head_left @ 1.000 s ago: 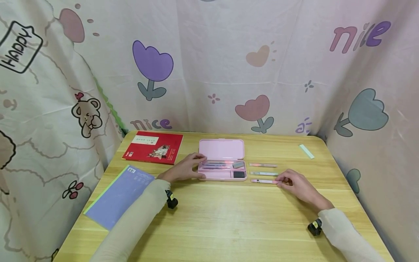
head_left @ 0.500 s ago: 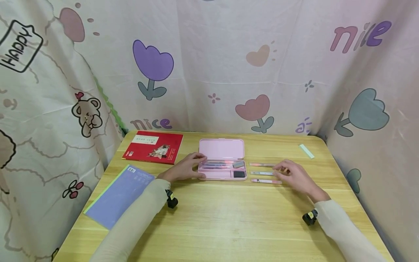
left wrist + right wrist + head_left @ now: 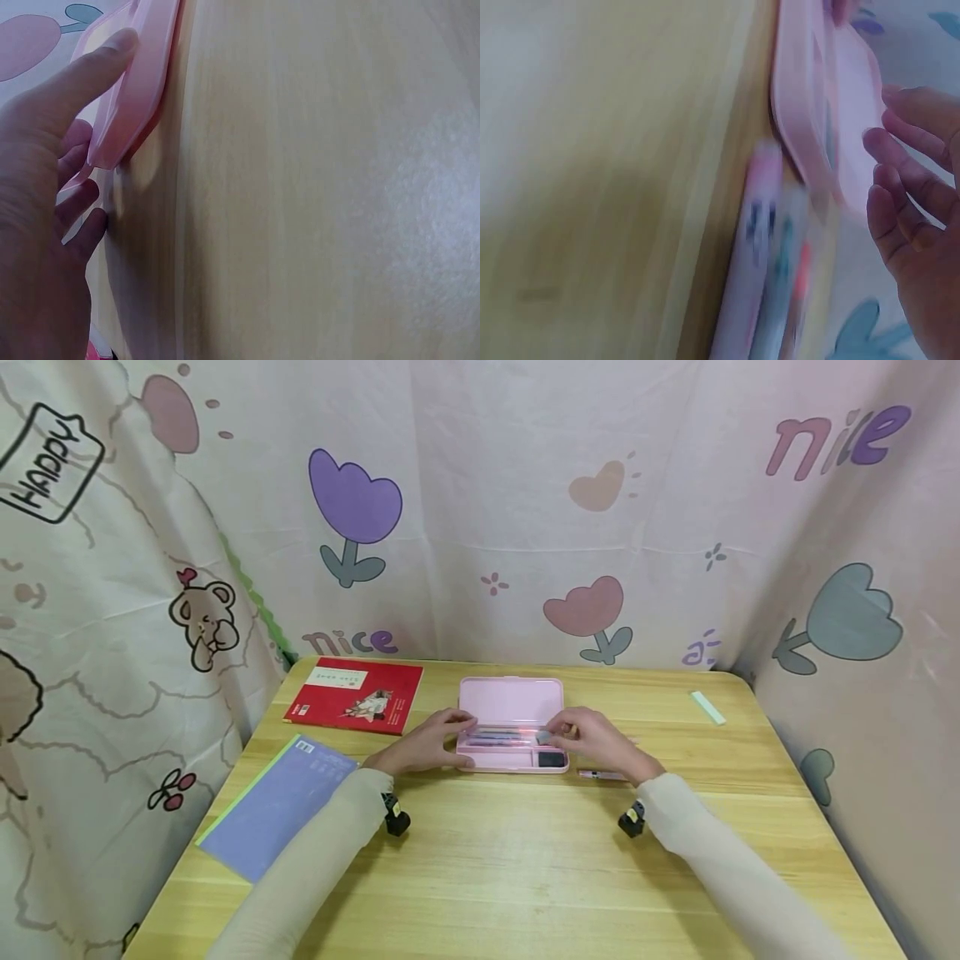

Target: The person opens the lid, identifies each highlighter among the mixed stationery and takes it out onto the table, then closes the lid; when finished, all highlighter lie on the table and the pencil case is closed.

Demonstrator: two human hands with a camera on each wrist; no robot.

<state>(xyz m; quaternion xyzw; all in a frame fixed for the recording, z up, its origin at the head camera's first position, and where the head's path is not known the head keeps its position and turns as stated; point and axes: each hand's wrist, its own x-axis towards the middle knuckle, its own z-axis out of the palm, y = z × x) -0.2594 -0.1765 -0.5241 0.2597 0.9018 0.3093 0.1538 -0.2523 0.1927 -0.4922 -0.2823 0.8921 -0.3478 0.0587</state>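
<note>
- The left hand (image 3: 427, 743) grips the left end of the pink pencil case (image 3: 510, 770), thumb at the front, fingers toward the back.
- The right hand (image 3: 596, 739) is at the case's right end, by the grey eraser (image 3: 542, 737); its fingers look loosely bent, nothing seen between them. Whether it touches the eraser I can't tell.
- The case lies on the table (image 3: 480, 868), lid laid back. I'd guess light, stiff, slick plastic, apt to slide; the end walls seem the surest hold, as the lid may swing.
- From above I make out one pink pen (image 3: 600, 774) by the right forearm; the right wrist view, blurred, adds a teal pen (image 3: 778, 277) beside it.
- Leftward lie a red book (image 3: 401, 689) and blue notebook (image 3: 277, 810).
</note>
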